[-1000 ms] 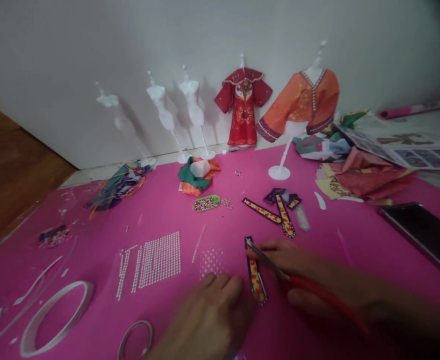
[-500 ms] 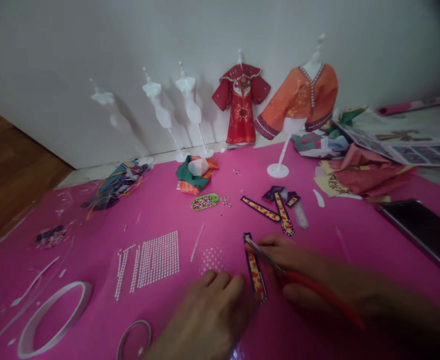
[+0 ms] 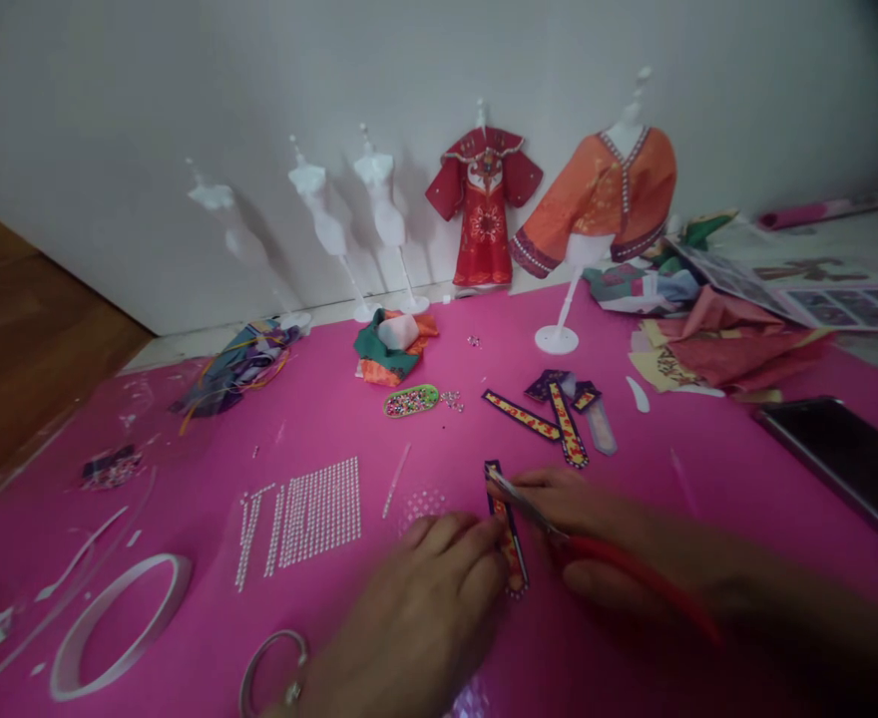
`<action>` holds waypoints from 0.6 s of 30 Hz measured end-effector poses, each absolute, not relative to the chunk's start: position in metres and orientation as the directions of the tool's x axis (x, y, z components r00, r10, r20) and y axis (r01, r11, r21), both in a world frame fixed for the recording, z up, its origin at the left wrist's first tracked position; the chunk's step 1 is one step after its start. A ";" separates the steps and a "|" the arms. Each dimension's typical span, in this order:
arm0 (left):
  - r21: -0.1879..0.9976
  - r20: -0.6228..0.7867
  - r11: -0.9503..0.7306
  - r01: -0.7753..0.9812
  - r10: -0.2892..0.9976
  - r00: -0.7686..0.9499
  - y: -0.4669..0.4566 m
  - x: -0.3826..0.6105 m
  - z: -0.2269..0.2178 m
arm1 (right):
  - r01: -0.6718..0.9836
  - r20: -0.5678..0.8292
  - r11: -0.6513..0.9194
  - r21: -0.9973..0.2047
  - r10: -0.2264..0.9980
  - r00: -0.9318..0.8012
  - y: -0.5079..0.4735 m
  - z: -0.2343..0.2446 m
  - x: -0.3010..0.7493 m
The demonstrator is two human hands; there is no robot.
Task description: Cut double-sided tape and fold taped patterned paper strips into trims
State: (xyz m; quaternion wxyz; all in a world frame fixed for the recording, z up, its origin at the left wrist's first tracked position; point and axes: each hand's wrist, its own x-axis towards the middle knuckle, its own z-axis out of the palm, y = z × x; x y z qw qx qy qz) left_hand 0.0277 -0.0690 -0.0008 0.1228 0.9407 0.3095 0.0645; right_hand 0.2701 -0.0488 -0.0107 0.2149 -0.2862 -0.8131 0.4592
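Observation:
A narrow strip of patterned cloth [image 3: 512,553], yellow and red with a dark purple edge, lies on the pink mat in front of me. My left hand [image 3: 439,588] is curled at its left side, fingertips pressed on the strip; the thumb is mostly hidden. In my right hand [image 3: 581,509] are red-handled scissors [image 3: 626,560], their silver tips over the strip's upper end. Several matching trims [image 3: 568,424] lie beyond the right hand. A rhinestone sheet [image 3: 315,519] lies to the left, and a bubble-patterned clear piece [image 3: 418,504] shows past my left fingers.
A green dish of beads [image 3: 411,401] stands mid-mat. White mannequins [image 3: 383,199], a red robe [image 3: 484,224] and an orange jacket [image 3: 619,189] line the wall. A phone [image 3: 843,469] and pink cloth [image 3: 730,339] lie right. A white tape ring [image 3: 121,628] is at left.
My left hand has moved slightly up and its fingers now reach onto the strip. The scissors stay nearly in place at its upper end. The view has shifted slightly.

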 end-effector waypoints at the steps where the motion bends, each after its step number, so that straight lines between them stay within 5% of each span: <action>1: 0.291 0.051 -0.773 0.564 0.601 0.797 -0.067 0.028 -0.001 | 0.264 0.092 0.421 -0.868 0.658 -0.747 -0.049 -0.011 0.270; 9: 0.371 0.047 -0.726 0.580 0.638 0.769 -0.064 0.027 -0.004 | 0.231 0.192 0.454 -0.861 0.709 -0.679 -0.048 -0.011 0.278; 18: 0.483 0.148 -0.582 0.654 0.791 0.594 -0.055 0.018 -0.017 | 0.647 0.164 0.472 -0.599 0.863 -0.478 -0.051 -0.019 0.304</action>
